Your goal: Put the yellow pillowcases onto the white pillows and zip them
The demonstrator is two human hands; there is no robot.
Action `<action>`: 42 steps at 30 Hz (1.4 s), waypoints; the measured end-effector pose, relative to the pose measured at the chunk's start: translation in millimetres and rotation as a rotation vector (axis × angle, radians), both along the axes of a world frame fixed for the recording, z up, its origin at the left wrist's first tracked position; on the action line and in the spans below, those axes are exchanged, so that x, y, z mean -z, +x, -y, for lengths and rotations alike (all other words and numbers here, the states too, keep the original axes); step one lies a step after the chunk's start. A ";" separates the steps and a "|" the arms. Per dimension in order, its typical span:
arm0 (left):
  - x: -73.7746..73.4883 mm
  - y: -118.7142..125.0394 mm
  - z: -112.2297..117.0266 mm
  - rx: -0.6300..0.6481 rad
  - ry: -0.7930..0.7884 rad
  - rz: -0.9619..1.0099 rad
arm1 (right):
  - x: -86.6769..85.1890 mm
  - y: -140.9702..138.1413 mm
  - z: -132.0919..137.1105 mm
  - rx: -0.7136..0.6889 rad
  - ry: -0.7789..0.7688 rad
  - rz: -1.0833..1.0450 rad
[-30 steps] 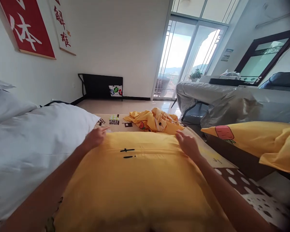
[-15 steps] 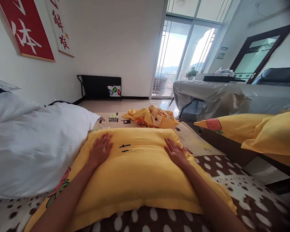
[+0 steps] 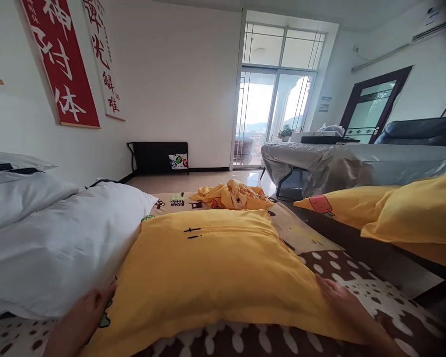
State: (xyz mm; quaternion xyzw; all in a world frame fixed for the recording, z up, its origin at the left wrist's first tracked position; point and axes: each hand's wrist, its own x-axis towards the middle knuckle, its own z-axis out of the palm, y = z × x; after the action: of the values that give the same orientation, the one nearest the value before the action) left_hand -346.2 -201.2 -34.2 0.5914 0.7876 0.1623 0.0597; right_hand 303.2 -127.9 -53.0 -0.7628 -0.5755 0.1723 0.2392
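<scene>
A plump yellow pillow lies flat in front of me, with small black marks near its far edge and carrot prints along its sides. My left hand is at the pillow's near left edge, beside the white pillow. It is blurred, and its fingertips are partly hidden at the yellow fabric. At the opposite edge, my right hand rests against the side with its fingers stretched out. Behind the pillow sits a crumpled yellow cloth with a carrot print.
White pillows are heaped on the left. Under everything spreads a brown-and-cream spotted blanket. More yellow bedding lies at the right. Beyond stand a plastic-covered table, a black folded panel and a glass door.
Both hands have left the top of the yellow pillow and moved back toward me, outward to its left and right edges. The view has tilted upward.
</scene>
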 end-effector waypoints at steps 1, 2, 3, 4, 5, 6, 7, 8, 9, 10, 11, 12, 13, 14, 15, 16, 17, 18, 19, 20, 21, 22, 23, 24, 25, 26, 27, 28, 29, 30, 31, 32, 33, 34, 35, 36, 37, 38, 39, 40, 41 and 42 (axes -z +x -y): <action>0.4 2.2 1.8 -0.008 -0.027 0.034 | 0.5 -7.5 5.8 -0.037 0.000 -0.022; 0.1 5.9 1.4 -0.026 -0.055 0.084 | 1.5 -16.9 9.6 -0.074 0.023 -0.030; -1.1 10.4 -0.6 -0.045 -0.073 0.146 | 2.6 -26.5 11.8 -0.103 0.063 -0.026; -3.1 14.8 -3.3 -0.062 -0.070 0.210 | 3.4 -34.8 12.8 -0.121 0.106 -0.013; -5.8 18.5 -5.9 -0.069 -0.043 0.269 | 3.4 -40.3 12.9 -0.125 0.144 0.006; -8.9 21.0 -7.8 -0.074 0.005 0.314 | 2.5 -41.9 12.7 -0.112 0.176 0.035; -12.2 22.0 -8.7 -0.073 0.057 0.345 | 0.6 -39.5 12.6 -0.090 0.200 0.068; -15.3 21.6 -8.6 -0.077 0.092 0.361 | -2.0 -33.7 12.7 -0.060 0.215 0.098; -17.9 20.2 -7.7 -0.091 0.105 0.360 | -5.0 -25.5 13.3 -0.024 0.222 0.120; -19.6 18.1 -6.4 -0.110 0.098 0.343 | -7.8 -16.4 14.2 0.011 0.220 0.134; -20.2 15.9 -4.9 -0.120 0.078 0.318 | -9.9 -7.7 15.5 0.036 0.212 0.142; -19.6 13.8 -3.4 -0.121 0.054 0.288 | -11.1 -0.4 17.1 0.051 0.198 0.149; -17.9 12.0 -1.8 -0.117 0.032 0.250 | -11.3 4.7 18.9 0.056 0.181 0.157; -15.1 10.3 -0.2 -0.114 0.018 0.208 | -10.5 7.8 20.7 0.055 0.162 0.168; -11.6 8.7 1.7 -0.109 0.008 0.175 | -8.9 9.1 22.4 0.047 0.140 0.179; -7.7 7.0 3.8 -0.094 0.000 0.144 | -7.1 9.3 23.8 0.038 0.117 0.190; -3.4 5.1 6.1 -0.072 -0.003 0.107 | -5.1 8.9 24.9 0.031 0.093 0.201; 0.8 3.2 8.4 -0.043 -0.004 0.059 | -3.3 8.4 25.7 0.026 0.069 0.211; 4.8 1.2 10.7 -0.005 -0.005 0.007 | -1.7 8.1 26.0 0.023 0.050 0.222; 8.5 -0.6 12.6 0.032 -0.008 -0.045 | -0.3 8.2 25.9 0.019 0.035 0.230; 11.8 -2.0 14.2 0.062 -0.012 -0.091 | 1.1 8.7 25.6 0.017 0.028 0.239; 14.6 -3.1 15.2 0.079 -0.018 -0.119 | 2.7 9.3 25.2 0.018 0.026 0.250; 17.0 -3.7 15.9 0.081 -0.022 -0.126 | 4.7 9.9 24.8 0.018 0.034 0.268; 18.8 -4.0 16.4 0.083 -0.022 -0.121 | 7.3 10.3 24.6 0.019 0.050 0.292; 20.1 -4.0 16.7 0.086 -0.019 -0.115 | 10.6 10.4 24.6 0.016 0.069 0.316; 21.0 -3.9 17.1 0.096 -0.019 -0.112 | 14.5 10.2 24.8 0.010 0.086 0.342; 21.5 -3.7 17.5 0.107 -0.023 -0.113 | 18.9 9.8 25.2 0.007 0.097 0.371; 21.6 -3.5 18.1 0.114 -0.030 -0.116 | 23.6 9.2 25.8 0.005 0.105 0.405; 21.3 -3.2 18.7 0.118 -0.037 -0.116 | 28.4 8.6 26.4 0.002 0.111 0.442; 20.6 -2.9 19.3 0.115 -0.043 -0.111 | 33.0 8.1 27.0 0.003 0.116 0.482; 19.6 -2.4 19.7 0.109 -0.046 -0.096 | 37.0 7.9 27.5 0.002 0.124 0.524; 18.2 -1.7 20.0 0.101 -0.050 -0.068 | 40.3 7.8 27.8 0.000 0.133 0.560; 16.7 -0.9 20.1 0.092 -0.051 -0.030 | 42.8 8.0 28.0 -0.005 0.141 0.583; 15.0 0.2 19.9 0.079 -0.053 0.012 | 44.3 8.3 28.0 -0.009 0.146 0.600; 13.4 1.3 19.5 0.056 -0.057 0.054 | 45.1 8.6 27.9 -0.010 0.144 0.612; 11.9 2.4 18.9 0.026 -0.068 0.089 | 45.2 9.0 27.7 -0.006 0.138 0.623; 10.7 3.4 18.3 -0.009 -0.082 0.115 | 45.0 9.4 27.4 -0.005 0.131 0.633; 10.1 4.1 17.7 -0.038 -0.094 0.128 | 44.7 9.7 27.1 -0.004 0.122 0.641; 10.0 4.4 17.2 -0.053 -0.102 0.131 | 44.5 9.9 26.9 -0.004 0.116 0.646; 10.6 4.2 16.8 -0.053 -0.104 0.126 | 44.5 10.1 26.6 -0.004 0.111 0.647; 11.8 3.5 16.5 -0.034 -0.096 0.113 | 44.9 10.2 26.4 -0.003 0.109 0.644; 13.5 2.4 16.4 -0.006 -0.078 0.097 | 45.5 10.1 26.2 0.000 0.112 0.638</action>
State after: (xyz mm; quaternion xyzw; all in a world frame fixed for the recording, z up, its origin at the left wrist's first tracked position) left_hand -343.8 -217.6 -47.7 0.5778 0.7913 0.1602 0.1200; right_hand 313.3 -154.1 -98.4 -0.7641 -0.6300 -0.1074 0.0884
